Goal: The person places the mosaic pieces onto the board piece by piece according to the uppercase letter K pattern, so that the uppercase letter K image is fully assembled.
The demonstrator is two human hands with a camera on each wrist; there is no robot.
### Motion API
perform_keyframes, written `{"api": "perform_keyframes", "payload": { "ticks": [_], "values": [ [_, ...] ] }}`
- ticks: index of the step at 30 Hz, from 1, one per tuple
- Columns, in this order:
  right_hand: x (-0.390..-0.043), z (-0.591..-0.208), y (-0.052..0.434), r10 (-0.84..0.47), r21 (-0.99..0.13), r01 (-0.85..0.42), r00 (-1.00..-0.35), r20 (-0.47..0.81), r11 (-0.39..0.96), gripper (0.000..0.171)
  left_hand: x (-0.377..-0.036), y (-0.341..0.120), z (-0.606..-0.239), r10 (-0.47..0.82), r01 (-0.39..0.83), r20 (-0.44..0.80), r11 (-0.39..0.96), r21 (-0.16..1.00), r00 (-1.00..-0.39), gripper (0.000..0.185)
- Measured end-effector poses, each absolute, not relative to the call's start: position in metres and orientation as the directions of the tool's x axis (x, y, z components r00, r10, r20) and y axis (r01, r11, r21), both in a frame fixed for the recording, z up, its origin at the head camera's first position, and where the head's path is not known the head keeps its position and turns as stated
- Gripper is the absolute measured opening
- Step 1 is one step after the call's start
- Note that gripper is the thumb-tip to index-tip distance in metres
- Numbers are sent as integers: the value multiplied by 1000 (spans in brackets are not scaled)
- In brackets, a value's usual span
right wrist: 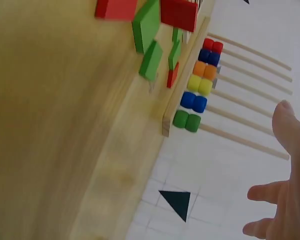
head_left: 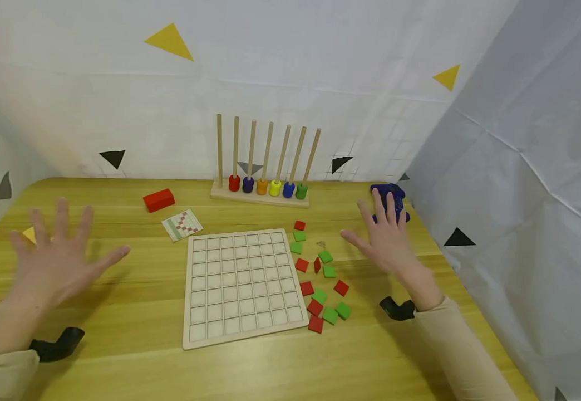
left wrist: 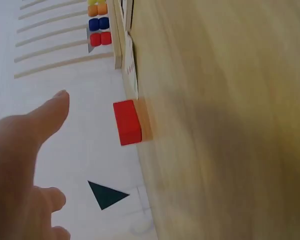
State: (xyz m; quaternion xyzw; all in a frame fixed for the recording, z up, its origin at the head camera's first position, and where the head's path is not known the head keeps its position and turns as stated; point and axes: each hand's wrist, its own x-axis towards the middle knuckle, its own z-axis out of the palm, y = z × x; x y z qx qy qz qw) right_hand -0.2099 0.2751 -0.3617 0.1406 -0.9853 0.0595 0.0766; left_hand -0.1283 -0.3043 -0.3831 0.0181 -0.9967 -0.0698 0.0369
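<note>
My left hand [head_left: 55, 262] hovers over the left part of the table with fingers spread, holding nothing. Partly hidden behind it is a yellow object [head_left: 29, 235]. On the right, my right hand [head_left: 388, 242] is likewise spread and empty, its fingertips overlapping a dark blue object [head_left: 397, 193] at the back right. Between the hands lies a square wooden grid board [head_left: 237, 284], its cells bare. Red tiles [head_left: 315, 324] and green tiles [head_left: 343, 310] are scattered along the board's right side; one red tile [head_left: 317, 264] stands tilted on its edge.
Behind the board stands a wooden peg rack [head_left: 260, 197] with coloured beads low on most pegs. A red block [head_left: 159, 200] and a pattern card [head_left: 182, 225] lie at the back left. White sheeting [head_left: 290, 72] with triangles borders the table.
</note>
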Motion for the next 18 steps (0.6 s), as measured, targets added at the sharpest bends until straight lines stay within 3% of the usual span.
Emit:
{"api": "perform_keyframes", "payload": {
  "ticks": [9, 18],
  "values": [
    [-207, -371, 249, -416, -265, -425, -905, 93, 866, 71, -126, -276, -398, 108, 98, -28, 968, 232, -994, 113],
    [-207, -374, 238, -565, -423, -534, -823, 60, 732, 38, -116, -231, -393, 304, 232, -141, 895, 380, -942, 116]
  ]
}}
